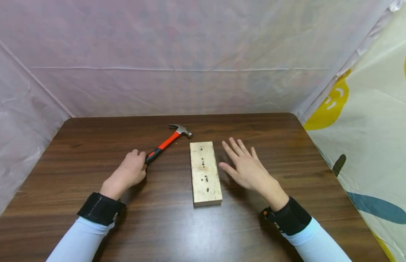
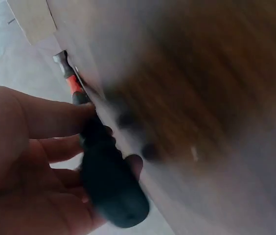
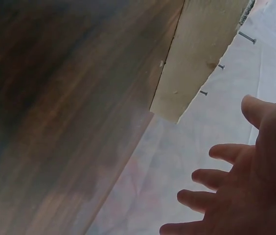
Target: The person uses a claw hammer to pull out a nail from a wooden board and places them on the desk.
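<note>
A claw hammer [image 1: 168, 141] with an orange-red and black handle points away to the right, its metal head behind and left of a wooden block [image 1: 205, 173]. My left hand [image 1: 128, 171] grips the black end of its handle; the left wrist view shows fingers and thumb around the black grip [image 2: 111, 181]. Whether the hammer's head touches the table is unclear. The block lies flat, its long side running away from me, with dark spots on top. Several nails [image 3: 247, 37] stick up from it in the right wrist view. My right hand [image 1: 248, 169], fingers spread, hovers just right of the block and holds nothing.
The brown wooden table [image 1: 150, 225] extends under everything, with rounded far corners. A pale sheet [image 1: 189, 47] hangs behind the table's far edge. Along the right side hangs a printed cloth [image 1: 363, 153] with yellow and blue shapes.
</note>
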`<control>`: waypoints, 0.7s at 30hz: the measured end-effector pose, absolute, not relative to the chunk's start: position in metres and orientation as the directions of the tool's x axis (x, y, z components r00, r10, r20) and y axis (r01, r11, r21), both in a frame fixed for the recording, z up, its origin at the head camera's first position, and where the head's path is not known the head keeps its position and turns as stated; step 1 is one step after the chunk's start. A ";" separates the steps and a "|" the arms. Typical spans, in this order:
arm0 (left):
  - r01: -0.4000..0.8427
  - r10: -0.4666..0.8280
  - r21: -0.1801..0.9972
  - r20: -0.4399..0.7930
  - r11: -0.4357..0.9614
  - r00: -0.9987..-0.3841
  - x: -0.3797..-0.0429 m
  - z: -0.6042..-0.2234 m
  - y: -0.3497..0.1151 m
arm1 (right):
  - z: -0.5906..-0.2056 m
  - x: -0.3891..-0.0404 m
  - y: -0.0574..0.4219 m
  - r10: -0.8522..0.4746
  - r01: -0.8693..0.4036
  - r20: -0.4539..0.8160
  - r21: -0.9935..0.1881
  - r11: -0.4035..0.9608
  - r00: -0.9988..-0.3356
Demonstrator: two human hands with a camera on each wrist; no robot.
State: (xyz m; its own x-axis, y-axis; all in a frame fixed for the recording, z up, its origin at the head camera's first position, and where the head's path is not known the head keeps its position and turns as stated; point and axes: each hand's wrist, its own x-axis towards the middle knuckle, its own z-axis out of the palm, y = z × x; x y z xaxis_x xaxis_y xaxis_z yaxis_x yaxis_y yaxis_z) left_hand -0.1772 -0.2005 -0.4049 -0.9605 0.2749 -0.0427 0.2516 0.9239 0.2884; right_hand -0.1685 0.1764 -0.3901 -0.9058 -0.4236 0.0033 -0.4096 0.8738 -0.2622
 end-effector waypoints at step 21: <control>0.352 0.309 0.175 0.235 0.919 -0.922 -0.156 -0.372 -0.199 | -0.393 -0.173 0.179 -0.446 -0.448 0.073 -0.285 0.848 -0.892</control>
State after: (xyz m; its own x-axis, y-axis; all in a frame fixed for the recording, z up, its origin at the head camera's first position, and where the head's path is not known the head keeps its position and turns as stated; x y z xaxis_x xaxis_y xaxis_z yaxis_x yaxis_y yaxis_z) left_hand -0.1558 -0.1986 -0.3722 -0.9218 0.3086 0.2347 0.3523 0.9194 0.1747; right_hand -0.1728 0.1791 -0.3926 -0.8919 -0.4464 0.0732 -0.4476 0.8476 -0.2850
